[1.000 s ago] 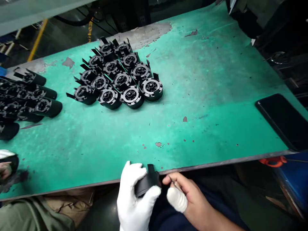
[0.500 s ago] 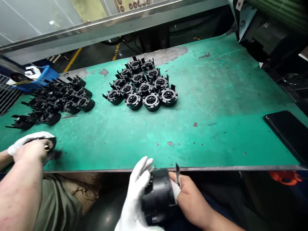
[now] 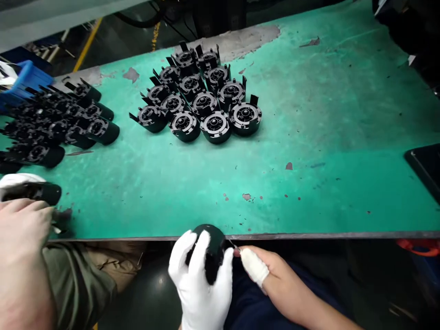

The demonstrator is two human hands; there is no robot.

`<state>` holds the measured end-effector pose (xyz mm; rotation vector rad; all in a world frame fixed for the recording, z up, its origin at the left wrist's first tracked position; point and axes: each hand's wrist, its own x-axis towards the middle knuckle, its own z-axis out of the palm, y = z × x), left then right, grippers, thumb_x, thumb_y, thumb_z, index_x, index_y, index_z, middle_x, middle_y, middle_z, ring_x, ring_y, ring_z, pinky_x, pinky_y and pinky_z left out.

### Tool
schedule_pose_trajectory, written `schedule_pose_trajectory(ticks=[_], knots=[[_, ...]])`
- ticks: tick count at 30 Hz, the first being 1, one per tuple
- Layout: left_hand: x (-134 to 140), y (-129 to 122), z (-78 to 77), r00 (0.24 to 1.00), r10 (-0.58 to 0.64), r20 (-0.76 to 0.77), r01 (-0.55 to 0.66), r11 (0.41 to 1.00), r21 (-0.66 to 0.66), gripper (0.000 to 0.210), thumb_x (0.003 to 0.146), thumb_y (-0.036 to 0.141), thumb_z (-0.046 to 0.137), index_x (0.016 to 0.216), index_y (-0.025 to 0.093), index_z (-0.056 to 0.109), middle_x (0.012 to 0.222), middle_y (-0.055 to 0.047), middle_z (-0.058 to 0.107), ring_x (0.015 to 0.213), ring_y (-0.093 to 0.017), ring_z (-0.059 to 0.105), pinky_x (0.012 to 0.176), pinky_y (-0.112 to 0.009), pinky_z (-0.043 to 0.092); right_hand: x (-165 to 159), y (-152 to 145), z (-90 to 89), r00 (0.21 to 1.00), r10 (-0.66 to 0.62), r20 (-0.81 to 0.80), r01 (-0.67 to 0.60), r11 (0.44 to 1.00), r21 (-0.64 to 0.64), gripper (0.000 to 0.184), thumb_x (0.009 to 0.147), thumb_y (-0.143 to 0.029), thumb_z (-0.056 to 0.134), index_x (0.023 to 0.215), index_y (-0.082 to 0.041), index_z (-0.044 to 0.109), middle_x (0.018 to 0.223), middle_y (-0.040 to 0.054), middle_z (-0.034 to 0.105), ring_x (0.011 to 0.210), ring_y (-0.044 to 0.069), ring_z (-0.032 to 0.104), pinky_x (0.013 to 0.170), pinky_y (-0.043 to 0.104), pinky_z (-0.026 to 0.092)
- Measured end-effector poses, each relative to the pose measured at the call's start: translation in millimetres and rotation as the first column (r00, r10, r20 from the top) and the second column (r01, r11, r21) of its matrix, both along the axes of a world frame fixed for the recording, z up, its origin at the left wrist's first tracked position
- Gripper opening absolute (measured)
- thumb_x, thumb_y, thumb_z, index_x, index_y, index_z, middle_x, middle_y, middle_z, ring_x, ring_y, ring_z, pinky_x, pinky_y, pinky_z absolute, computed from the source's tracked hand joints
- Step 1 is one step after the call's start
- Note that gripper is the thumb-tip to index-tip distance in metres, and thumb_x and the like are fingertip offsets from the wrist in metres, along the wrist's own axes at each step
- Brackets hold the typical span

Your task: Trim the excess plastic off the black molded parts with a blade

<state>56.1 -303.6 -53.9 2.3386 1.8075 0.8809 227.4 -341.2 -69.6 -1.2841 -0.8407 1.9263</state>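
Note:
My left hand [image 3: 202,279], in a white glove, grips a black round plastic housing [image 3: 213,243] at the table's front edge, fingers spread over it. My right hand [image 3: 264,270] is bare except for a white wrap on the thumb. It is closed on a slim tool with a thin metal tip [image 3: 232,242], which points at the housing's right side. The handle is mostly hidden in the fingers, so its exact kind is unclear. Beyond my hands, several similar black housings [image 3: 215,123] stand grouped on the green table [image 3: 330,183], thin tabs sticking up.
At left, a co-worker's hands [image 3: 25,220] work on another black part [image 3: 51,193]. More housings [image 3: 103,130] crowd behind them beside a blue bin [image 3: 32,82]. A black flat object [image 3: 428,167] lies at the right edge; something orange [image 3: 417,246] is below the table.
My left hand has turned the housing, so its smooth rounded side now faces up. My right hand has shifted to its right side with the tool tip near it. The view has tilted down.

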Motion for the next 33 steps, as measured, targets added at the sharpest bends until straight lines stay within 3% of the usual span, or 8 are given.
schedule_pose_trajectory(ticks=[3, 10, 20, 28, 33], knots=[[1, -1, -4.0, 1.000, -0.019, 0.012, 0.019, 1.000, 0.022, 0.062, 0.072, 0.016, 0.084, 0.128, 0.014, 0.057, 0.126, -0.017, 0.052, 0.123, -0.032, 0.055, 0.106, -0.050, 0.050, -4, 12, 2.8, 1.000, 0.004, -0.030, -0.002, 0.998, 0.057, 0.044, 0.102, -0.053, 0.044, 0.089, -0.020, 0.070, 0.081, 0.0014, 0.063, 0.080, 0.019, 0.055, 0.077, 0.032, 0.046], [0, 4, -3.3, 0.996, -0.081, 0.031, 0.080, 0.996, 0.048, 0.051, 0.065, 0.010, 0.085, 0.110, 0.015, 0.063, 0.113, -0.012, 0.057, 0.115, -0.036, 0.062, 0.096, -0.051, 0.056, -6, 18, 1.1, 0.998, 0.026, 0.064, -0.033, 0.993, 0.115, 0.041, 0.105, -0.045, 0.041, 0.089, -0.020, 0.069, 0.082, 0.0014, 0.065, 0.083, 0.020, 0.060, 0.076, 0.031, 0.048], [-3, 0, -13.6, 0.991, -0.080, 0.106, 0.072, 0.994, 0.079, 0.058, 0.059, 0.003, 0.086, 0.109, 0.019, 0.061, 0.112, -0.009, 0.049, 0.115, -0.039, 0.061, 0.093, -0.059, 0.056, -11, 21, 0.6, 0.986, -0.008, 0.169, -0.022, 0.985, 0.174, 0.030, 0.104, -0.035, 0.045, 0.107, -0.026, 0.073, 0.101, 0.0030, 0.072, 0.094, 0.021, 0.063, 0.090, 0.032, 0.047], [-1, 5, -11.6, 0.994, -0.102, 0.045, 0.096, 0.987, 0.125, 0.051, 0.059, 0.007, 0.088, 0.102, 0.015, 0.061, 0.106, -0.009, 0.051, 0.109, -0.040, 0.064, 0.088, -0.057, 0.058, -7, 21, 1.9, 0.992, 0.015, 0.129, -0.037, 0.985, 0.169, 0.035, 0.105, -0.038, 0.041, 0.089, -0.022, 0.067, 0.086, 0.0015, 0.067, 0.080, 0.018, 0.059, 0.075, 0.030, 0.046], [-1, 5, -12.9, 0.994, -0.095, 0.054, 0.087, 0.988, 0.131, 0.054, 0.058, 0.007, 0.088, 0.103, 0.017, 0.060, 0.108, -0.008, 0.048, 0.110, -0.038, 0.063, 0.090, -0.055, 0.058, -9, 21, -0.1, 0.979, 0.012, 0.205, -0.051, 0.981, 0.185, 0.037, 0.105, -0.039, 0.040, 0.086, -0.022, 0.067, 0.083, 0.0011, 0.066, 0.079, 0.019, 0.058, 0.077, 0.031, 0.045]])
